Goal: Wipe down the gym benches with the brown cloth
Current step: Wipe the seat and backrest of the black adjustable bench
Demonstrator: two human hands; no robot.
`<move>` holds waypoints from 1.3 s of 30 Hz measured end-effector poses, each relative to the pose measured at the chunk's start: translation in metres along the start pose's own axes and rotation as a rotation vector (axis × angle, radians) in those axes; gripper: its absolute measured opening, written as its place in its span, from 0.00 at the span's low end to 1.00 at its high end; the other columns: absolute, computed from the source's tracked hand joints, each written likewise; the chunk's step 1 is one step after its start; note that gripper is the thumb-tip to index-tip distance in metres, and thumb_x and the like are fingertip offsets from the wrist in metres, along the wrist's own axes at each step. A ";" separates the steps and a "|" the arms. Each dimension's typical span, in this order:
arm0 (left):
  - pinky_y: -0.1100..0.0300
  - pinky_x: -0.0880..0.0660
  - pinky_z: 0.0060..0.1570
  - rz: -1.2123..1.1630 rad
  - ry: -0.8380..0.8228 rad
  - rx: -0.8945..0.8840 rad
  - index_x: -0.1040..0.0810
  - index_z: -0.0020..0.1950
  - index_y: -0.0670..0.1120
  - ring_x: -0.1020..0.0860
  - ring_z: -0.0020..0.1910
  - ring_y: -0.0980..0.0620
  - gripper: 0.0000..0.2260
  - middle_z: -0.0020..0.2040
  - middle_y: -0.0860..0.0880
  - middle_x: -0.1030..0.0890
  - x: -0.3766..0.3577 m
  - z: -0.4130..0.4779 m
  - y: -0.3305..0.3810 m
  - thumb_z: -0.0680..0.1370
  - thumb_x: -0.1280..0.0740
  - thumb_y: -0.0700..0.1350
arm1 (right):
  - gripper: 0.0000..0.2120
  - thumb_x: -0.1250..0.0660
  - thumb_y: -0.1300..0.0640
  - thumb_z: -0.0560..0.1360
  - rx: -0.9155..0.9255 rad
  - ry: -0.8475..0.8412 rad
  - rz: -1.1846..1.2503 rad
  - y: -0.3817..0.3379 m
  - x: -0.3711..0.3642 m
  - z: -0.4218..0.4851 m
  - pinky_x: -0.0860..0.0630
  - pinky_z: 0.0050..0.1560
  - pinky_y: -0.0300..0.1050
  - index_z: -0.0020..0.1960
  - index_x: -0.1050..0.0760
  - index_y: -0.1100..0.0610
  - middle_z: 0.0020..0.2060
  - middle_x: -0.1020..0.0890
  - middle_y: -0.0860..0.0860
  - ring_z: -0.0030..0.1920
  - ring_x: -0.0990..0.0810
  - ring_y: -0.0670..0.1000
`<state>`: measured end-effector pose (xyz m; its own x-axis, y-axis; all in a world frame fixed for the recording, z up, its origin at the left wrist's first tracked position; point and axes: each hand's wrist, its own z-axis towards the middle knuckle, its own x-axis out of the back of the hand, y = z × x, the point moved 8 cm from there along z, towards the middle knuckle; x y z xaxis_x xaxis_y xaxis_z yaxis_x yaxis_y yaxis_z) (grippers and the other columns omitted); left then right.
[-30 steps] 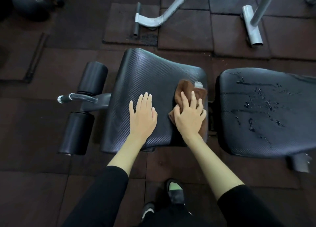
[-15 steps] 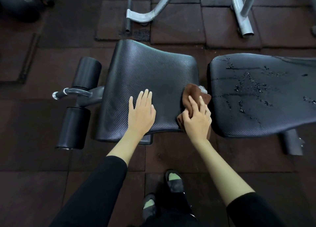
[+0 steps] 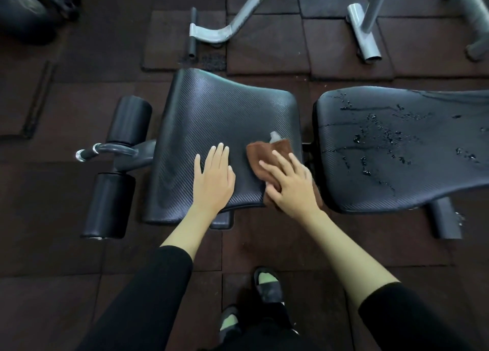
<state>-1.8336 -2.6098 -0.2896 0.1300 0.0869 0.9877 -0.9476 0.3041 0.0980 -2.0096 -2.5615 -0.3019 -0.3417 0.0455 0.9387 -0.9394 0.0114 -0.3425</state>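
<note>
A black textured seat pad (image 3: pixel 222 123) of a gym bench lies in the middle. To its right is the longer back pad (image 3: pixel 402 144), dotted with water drops. My left hand (image 3: pixel 213 178) rests flat on the seat pad's near part, fingers together, holding nothing. My right hand (image 3: pixel 291 184) presses the brown cloth (image 3: pixel 264 152) onto the seat pad's near right corner. The cloth sticks out beyond my fingers towards the far left, and a small white tag shows at its far edge.
Two black foam leg rollers (image 3: pixel 119 170) on a metal bar stand left of the seat pad. Grey metal frame feet (image 3: pixel 362 30) and a bent grey leg (image 3: pixel 219 30) lie beyond the bench. My feet (image 3: pixel 267 287) stand on dark rubber floor tiles. A dark round object (image 3: pixel 26 9) sits far left.
My right hand has slid the cloth leftwards from the gap between the pads onto the seat pad's right part. The left hand stays flat in place.
</note>
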 end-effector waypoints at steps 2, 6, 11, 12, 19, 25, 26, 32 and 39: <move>0.42 0.36 0.66 -0.009 0.001 0.005 0.32 0.71 0.41 0.32 0.70 0.47 0.22 0.71 0.45 0.30 0.001 -0.001 0.000 0.79 0.48 0.47 | 0.24 0.42 0.44 0.73 -0.185 0.022 0.104 0.011 0.003 0.000 0.37 0.64 0.60 0.69 0.32 0.39 0.74 0.36 0.45 0.73 0.41 0.58; 0.41 0.36 0.66 -0.010 -0.011 -0.007 0.32 0.71 0.41 0.32 0.70 0.47 0.23 0.71 0.45 0.30 0.000 -0.004 0.008 0.79 0.49 0.47 | 0.24 0.36 0.50 0.74 -0.418 0.074 0.222 0.019 0.002 -0.015 0.37 0.64 0.60 0.70 0.33 0.41 0.75 0.40 0.46 0.72 0.41 0.58; 0.41 0.36 0.66 -0.024 -0.020 -0.032 0.32 0.71 0.41 0.32 0.70 0.47 0.23 0.71 0.45 0.30 0.000 -0.013 0.026 0.78 0.49 0.47 | 0.26 0.34 0.53 0.74 -0.450 0.077 0.289 0.023 0.004 -0.047 0.33 0.63 0.55 0.71 0.33 0.42 0.75 0.40 0.48 0.65 0.33 0.59; 0.41 0.35 0.66 -0.028 -0.024 -0.039 0.32 0.71 0.41 0.32 0.70 0.47 0.23 0.71 0.45 0.30 -0.001 -0.015 0.030 0.78 0.49 0.47 | 0.26 0.34 0.53 0.74 -0.432 0.072 0.290 0.025 0.006 -0.054 0.32 0.62 0.55 0.71 0.33 0.42 0.75 0.40 0.48 0.64 0.32 0.59; 0.43 0.34 0.65 -0.052 -0.078 -0.104 0.30 0.70 0.42 0.31 0.69 0.48 0.23 0.70 0.46 0.29 0.001 -0.029 0.069 0.78 0.49 0.48 | 0.25 0.35 0.54 0.74 -0.400 0.002 0.361 0.056 0.028 -0.088 0.29 0.62 0.54 0.69 0.31 0.40 0.72 0.34 0.46 0.64 0.29 0.56; 0.43 0.34 0.66 -0.086 -0.117 -0.134 0.31 0.70 0.42 0.31 0.69 0.48 0.23 0.70 0.46 0.29 0.003 -0.028 0.117 0.78 0.50 0.48 | 0.26 0.32 0.60 0.73 -0.344 0.136 0.335 0.098 0.094 -0.100 0.32 0.64 0.47 0.69 0.29 0.46 0.71 0.32 0.49 0.65 0.29 0.55; 0.43 0.34 0.66 -0.091 -0.127 -0.135 0.31 0.71 0.42 0.31 0.69 0.48 0.23 0.70 0.46 0.30 0.001 -0.027 0.125 0.79 0.50 0.48 | 0.26 0.32 0.61 0.73 -0.324 0.161 0.316 0.107 0.107 -0.099 0.32 0.64 0.48 0.69 0.29 0.46 0.71 0.32 0.50 0.64 0.29 0.55; 0.44 0.34 0.66 -0.096 -0.159 -0.073 0.30 0.70 0.42 0.31 0.69 0.48 0.23 0.70 0.46 0.29 -0.015 -0.020 0.162 0.78 0.50 0.48 | 0.27 0.29 0.59 0.71 -0.245 0.237 -0.041 0.180 0.161 -0.075 0.28 0.57 0.60 0.69 0.28 0.50 0.71 0.32 0.57 0.60 0.28 0.65; 0.47 0.36 0.67 -0.187 -0.197 -0.018 0.31 0.70 0.39 0.30 0.68 0.46 0.23 0.69 0.43 0.28 -0.039 -0.026 0.216 0.79 0.50 0.47 | 0.24 0.34 0.50 0.71 -0.267 0.116 -0.218 0.237 0.132 -0.048 0.33 0.60 0.63 0.67 0.26 0.50 0.70 0.31 0.57 0.65 0.32 0.66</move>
<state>-2.0358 -2.5224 -0.3100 0.2415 -0.1581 0.9574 -0.9067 0.3148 0.2807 -2.2764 -2.5048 -0.2611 -0.1146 0.1258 0.9854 -0.9446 0.2934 -0.1473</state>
